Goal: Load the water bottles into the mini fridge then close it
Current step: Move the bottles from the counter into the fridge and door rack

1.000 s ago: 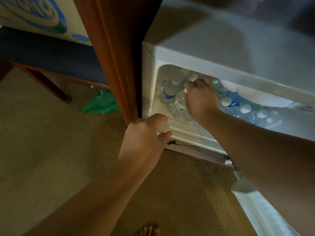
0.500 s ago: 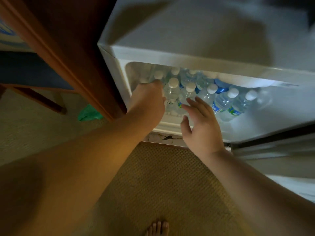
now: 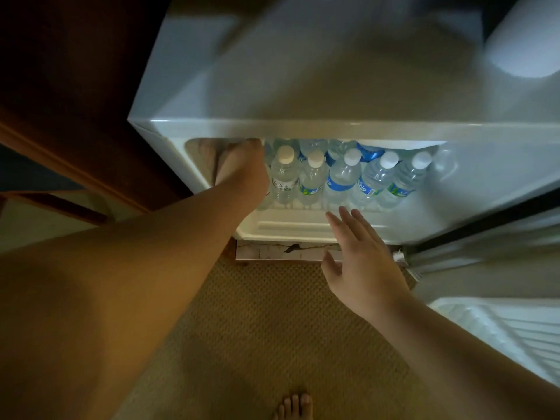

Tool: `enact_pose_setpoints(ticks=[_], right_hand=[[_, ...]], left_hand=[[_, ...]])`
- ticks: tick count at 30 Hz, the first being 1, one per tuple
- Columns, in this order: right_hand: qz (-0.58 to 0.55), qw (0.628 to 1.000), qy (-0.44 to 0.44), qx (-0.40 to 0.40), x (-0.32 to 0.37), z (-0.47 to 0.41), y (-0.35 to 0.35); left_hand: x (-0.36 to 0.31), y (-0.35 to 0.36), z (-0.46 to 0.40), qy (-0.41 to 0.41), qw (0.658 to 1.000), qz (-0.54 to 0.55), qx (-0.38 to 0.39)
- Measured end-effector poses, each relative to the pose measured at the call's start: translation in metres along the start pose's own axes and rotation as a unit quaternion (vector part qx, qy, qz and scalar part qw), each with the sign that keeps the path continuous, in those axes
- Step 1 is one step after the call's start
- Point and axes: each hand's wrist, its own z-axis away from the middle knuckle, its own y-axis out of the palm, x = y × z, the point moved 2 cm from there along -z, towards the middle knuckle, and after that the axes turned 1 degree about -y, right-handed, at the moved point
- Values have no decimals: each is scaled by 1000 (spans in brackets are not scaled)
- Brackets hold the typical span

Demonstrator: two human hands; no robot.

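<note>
Left hand (image 3: 242, 171) reaches deep into the open white mini fridge (image 3: 303, 86), fingers hidden, so its grip can't be told. Clear plastic white-capped water bottles (image 3: 342, 177) stand upright in a row inside. Right hand (image 3: 363, 265) hovers spread open, just before the fridge's sill.

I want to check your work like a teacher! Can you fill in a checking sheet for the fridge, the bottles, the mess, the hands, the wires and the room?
Surface: tan carpet.
Job's things: mini fridge open, door swung right; water bottles upright in a row on the shelf.
Clutter: nothing seen.
Hands: left hand deep inside at the row's left end, fingers hidden; right hand open, outside, holding nothing.
Cables: nothing seen.
Surroundings: dark wooden furniture on the left; a bare foot below.
</note>
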Motion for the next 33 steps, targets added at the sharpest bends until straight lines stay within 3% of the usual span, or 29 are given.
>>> enact_pose_setpoints(ticks=[4,8,10,12,14,19,21,25,33], right_hand=[[-16,1000,0,-18,0,0,-5],[-33,998,-11,-53,4,2,-10],[-35,998,-16,-54,7,4,-13],[-33,998,-23,-54,10,7,-18],[-30,998,-24,-53,15,12,-26],[-63,993,-45,-93,36,34,-73],[-84,987,-59,-124,51,51,-104],[-112,972,-83,-190,90,92,-201],[-122,940,-108,-301,185,175,-463]], left_hand=[[3,1,-13,-31,995,88,40],[4,13,-11,27,998,2,57],[4,8,-7,-14,995,96,31],[8,-2,-2,-72,961,263,-33],[10,-11,8,-58,959,252,-114],[6,-29,91,-75,917,370,-131],[4,-47,146,-91,895,410,-150],[14,-115,252,-70,854,438,-272],[81,-366,415,-32,776,456,-435]])
